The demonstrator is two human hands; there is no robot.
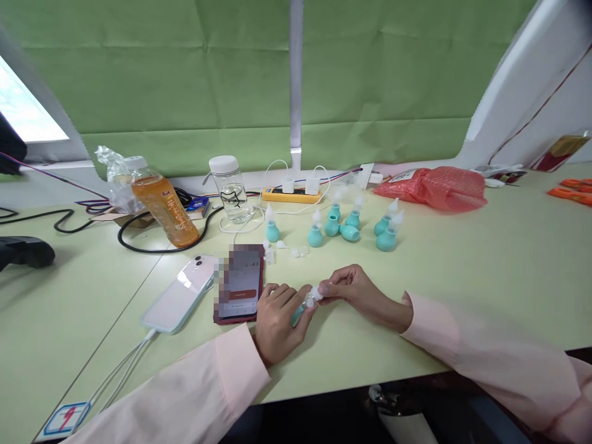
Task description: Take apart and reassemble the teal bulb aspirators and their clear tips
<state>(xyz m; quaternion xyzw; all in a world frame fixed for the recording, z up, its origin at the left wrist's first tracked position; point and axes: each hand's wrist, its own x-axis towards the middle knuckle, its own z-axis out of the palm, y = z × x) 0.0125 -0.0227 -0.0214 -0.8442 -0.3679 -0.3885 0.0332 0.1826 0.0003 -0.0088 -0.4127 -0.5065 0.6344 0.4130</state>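
Near the front of the table, my left hand (280, 320) is closed around a nasal aspirator (312, 298), its teal bulb mostly hidden by the fingers. My right hand (358, 290) pinches the clear tip end of the same aspirator from the other side. Behind my hands stand several more teal bulb aspirators, such as one with a white tip (316, 233). Among them, a teal bulb without a tip (349, 232) lies on its side. Small clear plastic parts (300, 251) and a small white tip (282, 245) lie between the aspirators and my hands.
A dark-red-cased phone (240, 283) lies left of my hands, beside a white phone (180, 296) with cables. Farther back are an orange drink bottle (166, 206), a clear water bottle (231, 194), a yellow power strip (291, 196) and a red bubble-wrap bag (435, 188).
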